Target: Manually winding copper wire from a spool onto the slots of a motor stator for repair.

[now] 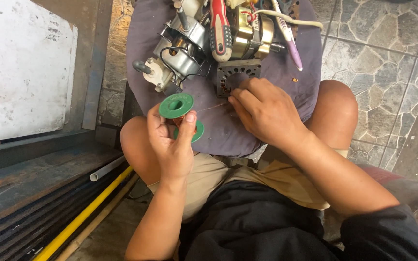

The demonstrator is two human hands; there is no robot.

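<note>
My left hand (171,145) is closed around a green plastic spool (176,106) wound with copper wire, held upright over my left knee. My right hand (266,112) rests on a round dark grey stool seat (228,128), fingertips pinched at the lower edge of a square black motor stator (233,75) with copper windings showing. Whether a wire runs between spool and stator is too fine to tell.
On the seat's far part lie a grey fan motor housing with shaft (182,48), a red-and-black screwdriver (220,29), a brass-coloured motor part (252,36), a white and purple pen-like tool (289,41). A yellow pipe (85,212) and a grey pipe (107,168) lie at left on the floor.
</note>
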